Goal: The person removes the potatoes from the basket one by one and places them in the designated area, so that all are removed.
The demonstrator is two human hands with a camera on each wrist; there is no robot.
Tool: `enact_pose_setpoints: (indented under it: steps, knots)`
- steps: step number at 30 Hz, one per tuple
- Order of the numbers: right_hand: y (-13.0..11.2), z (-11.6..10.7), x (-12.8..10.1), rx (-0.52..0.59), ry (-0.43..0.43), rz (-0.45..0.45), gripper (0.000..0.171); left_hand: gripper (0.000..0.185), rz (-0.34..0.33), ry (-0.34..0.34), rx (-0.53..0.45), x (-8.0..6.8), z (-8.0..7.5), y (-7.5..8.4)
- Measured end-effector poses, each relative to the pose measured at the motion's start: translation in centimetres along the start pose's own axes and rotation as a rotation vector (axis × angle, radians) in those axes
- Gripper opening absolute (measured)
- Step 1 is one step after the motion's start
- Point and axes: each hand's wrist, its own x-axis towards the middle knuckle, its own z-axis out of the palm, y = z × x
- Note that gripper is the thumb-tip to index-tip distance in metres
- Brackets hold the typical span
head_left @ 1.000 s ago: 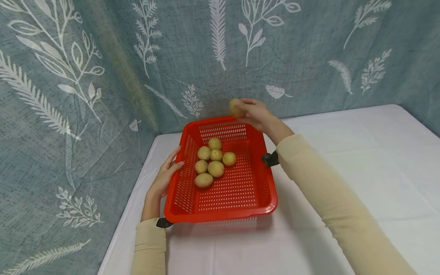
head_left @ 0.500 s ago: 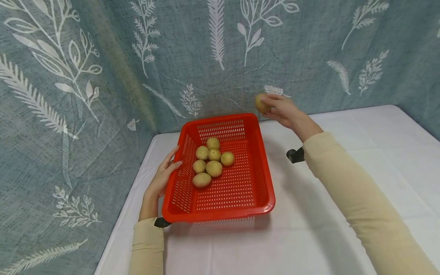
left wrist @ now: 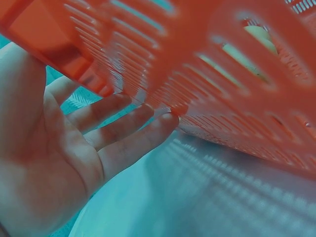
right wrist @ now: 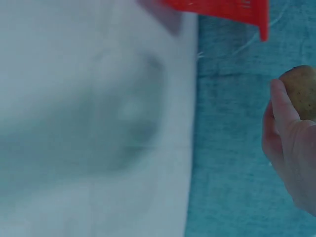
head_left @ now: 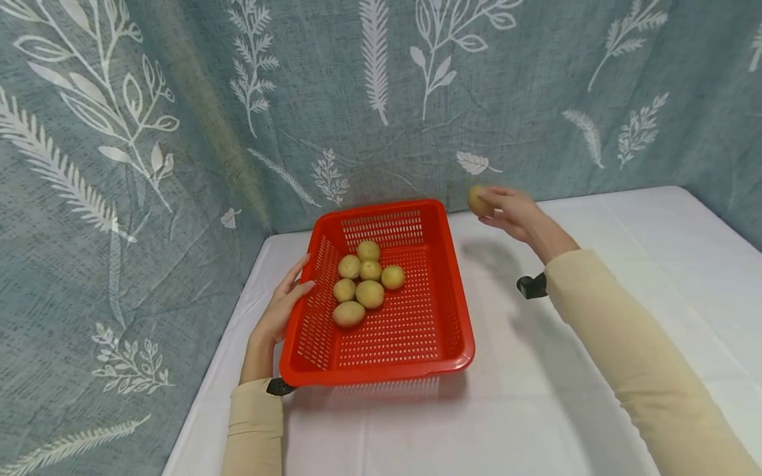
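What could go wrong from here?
Slip: the right hand has the held potato in its fingers, outside the red basket; if dropped, it could roll on the white table, perhaps off its far edge by the curtain.

Shift: the seven potatoes sit mostly left of centre in the basket, near the left hand at the rim; a tug or tilt there might set the round ones rolling.

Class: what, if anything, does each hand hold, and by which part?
Right hand: a potato, by its right side. Left hand: the red basket, by its left rim.
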Motion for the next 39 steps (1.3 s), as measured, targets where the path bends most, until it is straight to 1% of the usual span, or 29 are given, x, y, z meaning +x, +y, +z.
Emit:
enact_pose_setpoints:
  steps: [6, 9, 13, 18, 21, 27, 32, 39]
  knots:
    - [2.1, -1.6, 0.4, 0.018, 0.014, 0.025, 0.067, 0.059, -0.003, 0.001, -0.005, 0.0, 0.1, -0.1]
    - [3.1, -2.2, 0.4, 0.019, 0.018, 0.037, 0.065, 0.059, -0.002, 0.001, -0.005, 0.0, 0.1, -0.1]
    - [4.2, -3.0, 0.3, -0.022, 0.028, 0.049, 0.062, 0.058, 0.005, 0.001, -0.004, 0.0, 0.1, -0.1]
    - [5.4, -3.7, 0.1, -0.071, 0.022, 0.053, 0.064, 0.058, 0.014, -0.008, -0.008, 0.0, 0.1, -0.1]
    - [6.0, -3.9, 0.0, -0.115, 0.025, 0.052, 0.064, 0.058, 0.016, -0.008, -0.012, 0.0, 0.1, -0.1]
    - [6.9, -3.9, -0.1, -0.206, 0.054, 0.079, 0.064, 0.059, 0.01, -0.006, -0.007, 0.0, 0.0, -0.1]
    - [7.3, -3.5, -0.3, -0.264, 0.075, 0.067, 0.063, 0.059, 0.008, -0.007, -0.006, -0.1, 0.0, -0.2]
    - [7.3, -3.0, -0.4, -0.332, 0.168, 0.061, 0.06, 0.058, 0.014, -0.01, -0.005, 0.0, 0.0, -0.2]
